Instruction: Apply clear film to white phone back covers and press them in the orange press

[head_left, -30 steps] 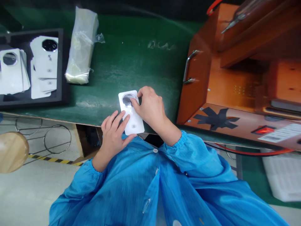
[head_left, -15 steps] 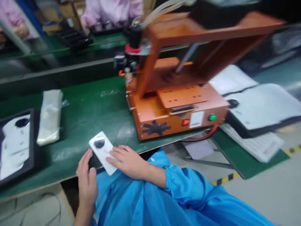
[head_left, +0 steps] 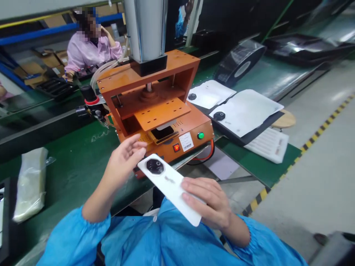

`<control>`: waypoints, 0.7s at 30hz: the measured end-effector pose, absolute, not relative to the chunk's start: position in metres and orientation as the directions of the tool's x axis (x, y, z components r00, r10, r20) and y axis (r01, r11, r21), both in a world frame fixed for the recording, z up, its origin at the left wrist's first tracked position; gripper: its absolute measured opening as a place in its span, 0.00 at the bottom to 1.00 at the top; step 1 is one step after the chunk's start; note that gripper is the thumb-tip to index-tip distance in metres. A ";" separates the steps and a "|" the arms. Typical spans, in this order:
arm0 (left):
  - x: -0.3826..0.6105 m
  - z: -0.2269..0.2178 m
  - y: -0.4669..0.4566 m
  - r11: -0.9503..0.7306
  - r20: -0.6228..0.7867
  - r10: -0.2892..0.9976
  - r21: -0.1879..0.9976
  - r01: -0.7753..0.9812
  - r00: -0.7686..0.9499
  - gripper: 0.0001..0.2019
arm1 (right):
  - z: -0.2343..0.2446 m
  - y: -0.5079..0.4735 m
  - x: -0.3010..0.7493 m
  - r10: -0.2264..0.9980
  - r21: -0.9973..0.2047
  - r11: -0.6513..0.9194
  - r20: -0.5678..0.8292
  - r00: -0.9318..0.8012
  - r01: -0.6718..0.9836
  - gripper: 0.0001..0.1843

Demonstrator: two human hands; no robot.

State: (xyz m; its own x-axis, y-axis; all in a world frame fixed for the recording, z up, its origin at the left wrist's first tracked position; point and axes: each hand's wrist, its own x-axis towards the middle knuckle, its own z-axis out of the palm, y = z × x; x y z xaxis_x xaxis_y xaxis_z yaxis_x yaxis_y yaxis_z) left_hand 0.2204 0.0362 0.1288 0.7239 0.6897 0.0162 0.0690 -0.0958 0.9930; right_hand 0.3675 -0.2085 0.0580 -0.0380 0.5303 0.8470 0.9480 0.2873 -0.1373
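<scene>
A white smartphone (head_left: 173, 190) with a dark octagonal camera patch is tilted in front of me, back side up. My right hand (head_left: 208, 199) grips its lower end, fingers across the white back. My left hand (head_left: 126, 157) is raised by the camera end, fingers loosely bent and apart, holding nothing; its thumb is close to the phone's corner, and I cannot tell whether they touch. Just beyond stands an orange press machine (head_left: 191, 123). Under its raised plate lies a dark, flat rectangular piece (head_left: 163, 132).
On the right, black trays (head_left: 246, 138) hold white sheets (head_left: 246, 107) with dark camera patches, near a white ribbed block (head_left: 270, 144). A clear plastic-wrapped bundle (head_left: 30, 184) lies on the green bench (head_left: 74, 173) at left. A co-worker in pink (head_left: 85, 51) sits across.
The view has swung right. My right hand has lifted the phone from the bench edge and brought it before the press. My left hand has risen toward the machine.
</scene>
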 end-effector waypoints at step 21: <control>0.374 0.154 0.059 0.170 -0.082 0.840 0.979 -0.117 0.537 0.05 | 0.037 -0.185 0.444 0.423 -0.032 -0.023 0.905 0.039 0.999 0.21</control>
